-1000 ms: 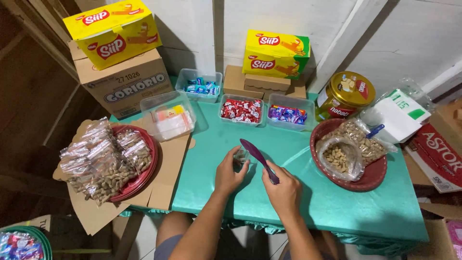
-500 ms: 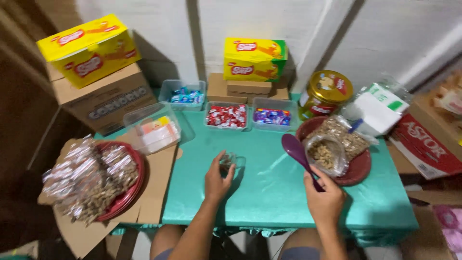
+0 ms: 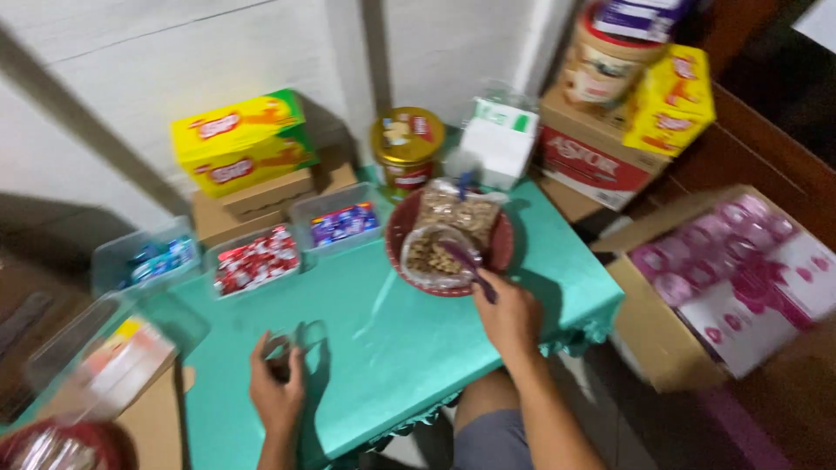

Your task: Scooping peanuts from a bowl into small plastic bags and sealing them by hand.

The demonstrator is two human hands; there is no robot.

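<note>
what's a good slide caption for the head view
Right hand dips a purple spoon into a bag of nuts on a red plate; left hand holds a small clear bag.

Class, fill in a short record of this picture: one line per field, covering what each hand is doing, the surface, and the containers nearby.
Left hand: left hand holds a small clear bag over the table
Right hand: right hand grips a purple scoop, its tip in the open bag of nuts
Nuts sit on: red plate
Surface: table with teal cloth
Behind: clear tubs of wrapped sweets, gold tin, yellow box
</note>
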